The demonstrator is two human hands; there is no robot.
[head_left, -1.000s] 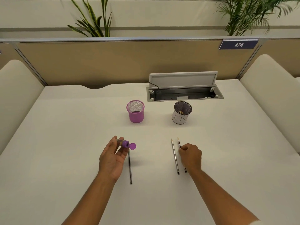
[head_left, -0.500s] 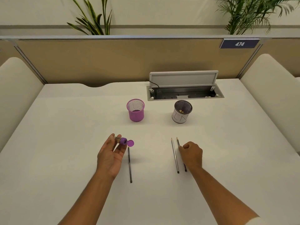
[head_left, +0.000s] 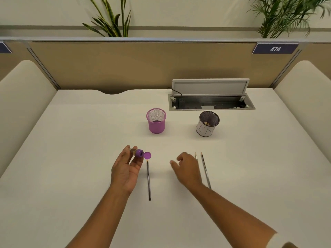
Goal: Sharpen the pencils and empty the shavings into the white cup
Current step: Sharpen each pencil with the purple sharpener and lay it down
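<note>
Our left hand (head_left: 125, 169) pinches a small purple-capped sharpener (head_left: 137, 152) between thumb and fingertips, its round lid (head_left: 148, 155) flipped open to the right. Our right hand (head_left: 188, 168) hovers loosely curled and holds nothing. One pencil (head_left: 148, 179) lies just right of our left hand; two sharpened pencils (head_left: 205, 170) lie side by side just right of our right hand, the inner one partly hidden. Beyond them stand a purple mesh cup (head_left: 156, 120) and the white cup (head_left: 206, 126), bearing faint drawn lines and holding shavings. The white desk (head_left: 80, 140) has an open cable tray (head_left: 211, 102). A tan partition (head_left: 125, 65) carries a placard (head_left: 275, 49) reading "474". Plants (head_left: 111, 20) rise behind.
</note>
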